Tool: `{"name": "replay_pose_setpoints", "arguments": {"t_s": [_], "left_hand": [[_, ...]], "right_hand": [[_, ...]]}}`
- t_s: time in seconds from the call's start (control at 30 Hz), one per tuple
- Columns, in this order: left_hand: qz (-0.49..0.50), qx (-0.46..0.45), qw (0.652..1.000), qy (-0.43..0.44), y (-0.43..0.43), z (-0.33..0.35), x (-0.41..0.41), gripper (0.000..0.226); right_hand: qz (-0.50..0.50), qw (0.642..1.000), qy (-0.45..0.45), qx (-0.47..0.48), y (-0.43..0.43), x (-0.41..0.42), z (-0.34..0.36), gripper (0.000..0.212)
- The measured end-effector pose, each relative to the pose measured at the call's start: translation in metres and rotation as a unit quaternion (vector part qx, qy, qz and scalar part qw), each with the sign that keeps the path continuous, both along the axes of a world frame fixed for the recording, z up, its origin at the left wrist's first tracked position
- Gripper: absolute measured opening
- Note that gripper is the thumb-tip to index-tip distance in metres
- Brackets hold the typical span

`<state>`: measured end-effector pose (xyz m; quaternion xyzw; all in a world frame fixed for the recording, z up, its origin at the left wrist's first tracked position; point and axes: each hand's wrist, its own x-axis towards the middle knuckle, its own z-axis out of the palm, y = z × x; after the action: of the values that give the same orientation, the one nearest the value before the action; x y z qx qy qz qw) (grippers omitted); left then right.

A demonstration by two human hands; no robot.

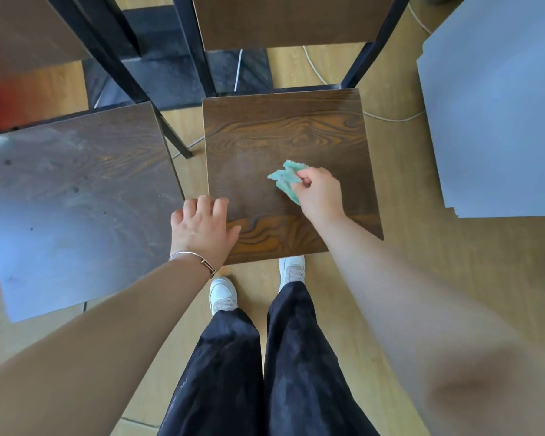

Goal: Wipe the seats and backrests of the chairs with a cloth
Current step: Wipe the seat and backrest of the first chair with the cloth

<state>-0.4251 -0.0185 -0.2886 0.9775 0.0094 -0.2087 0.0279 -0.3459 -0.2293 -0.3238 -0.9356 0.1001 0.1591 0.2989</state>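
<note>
Indoor seating room, likely a classroom or canteen: matching wood-grain chairs (280,136) on black frames, laminate floor (406,247), grey tabletop (501,121) at right.

Right hand (320,191) pinches green cloth (286,180) against dark wooden chair seat (280,133); left hand (202,229) rests flat on seat's near-left corner.

A single head-worn camera looks steeply down on the middle chair seat (290,146) from above its near edge, close enough that the seat fills the centre of the wide-angle view. Beyond the seat its backrest (290,20) reaches the top border; left of the seat lies a second chair seat (76,199), right of it a grey panel (497,105); nearer than the seat, the wearer's legs (302,357) and shoes (222,294) stand straight below the lens
</note>
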Motion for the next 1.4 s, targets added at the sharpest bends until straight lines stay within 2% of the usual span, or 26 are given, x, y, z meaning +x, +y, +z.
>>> {"name": "replay_pose_setpoints", "arguments": {"t_s": [0.1, 0.27, 0.4, 0.47, 0.53, 0.63, 0.73, 0.8, 0.87, 0.93, 1.07, 1.17, 1.23, 1.33, 1.4], "left_hand": [[0.009, -0.009, 1.0, -0.005, -0.013, -0.002, 0.012, 0.051], [0.007, -0.013, 1.0, -0.009, -0.027, -0.004, 0.028, 0.052], [0.011, -0.014, 1.0, -0.007, -0.032, -0.007, 0.042, 0.053], [0.014, -0.016, 1.0, -0.005, -0.033, -0.01, 0.049, 0.053], [0.016, -0.015, 1.0, -0.007, -0.034, -0.01, 0.056, 0.053], [0.016, -0.013, 1.0, -0.01, -0.037, -0.008, 0.062, 0.051], [0.014, -0.016, 1.0, -0.013, -0.039, -0.006, 0.064, 0.052], [0.013, -0.017, 1.0, -0.013, -0.039, -0.005, 0.063, 0.052], [0.016, -0.019, 1.0, -0.015, -0.038, -0.004, 0.062, 0.051], [0.022, -0.023, 0.999, -0.02, -0.036, 0.001, 0.064, 0.052], [0.026, -0.023, 0.999, -0.039, -0.036, 0.025, 0.076, 0.054], [0.026, -0.017, 0.998, -0.064, -0.038, 0.059, 0.093, 0.055], [0.028, -0.022, 0.996, -0.085, -0.039, 0.085, 0.106, 0.055], [0.026, -0.028, 0.992, -0.117, -0.044, 0.125, 0.128, 0.054], [0.024, -0.031, 0.99, -0.136, -0.049, 0.15, 0.141, 0.053]], "right_hand": [[0.051, 0.995, 0.063, -0.062, -0.027, 0.03, -0.007, 0.034], [0.117, 0.984, 0.065, -0.115, -0.042, 0.053, -0.014, 0.044], [0.193, 0.963, 0.099, -0.159, -0.028, 0.053, -0.022, 0.038], [0.182, 0.961, 0.118, -0.169, -0.019, 0.055, -0.022, 0.037], [0.153, 0.963, 0.138, -0.171, -0.01, 0.059, -0.02, 0.045], [0.145, 0.959, 0.113, -0.218, -0.002, 0.055, -0.02, 0.059], [0.126, 0.963, 0.108, -0.211, -0.001, 0.051, -0.025, 0.048], [0.082, 0.975, 0.127, -0.163, -0.004, 0.057, -0.028, 0.031], [-0.031, 0.985, 0.164, -0.05, -0.008, 0.066, -0.023, 0.027], [-0.152, 0.966, 0.2, 0.07, -0.012, 0.074, -0.01, 0.039], [-0.27, 0.909, 0.217, 0.232, -0.016, 0.082, 0.029, 0.046], [-0.289, 0.854, 0.223, 0.372, -0.02, 0.084, 0.071, 0.045], [-0.268, 0.831, 0.219, 0.434, -0.023, 0.088, 0.102, 0.043], [-0.244, 0.82, 0.211, 0.472, -0.027, 0.099, 0.149, 0.039], [-0.245, 0.836, 0.196, 0.45, -0.029, 0.108, 0.176, 0.043]]}}
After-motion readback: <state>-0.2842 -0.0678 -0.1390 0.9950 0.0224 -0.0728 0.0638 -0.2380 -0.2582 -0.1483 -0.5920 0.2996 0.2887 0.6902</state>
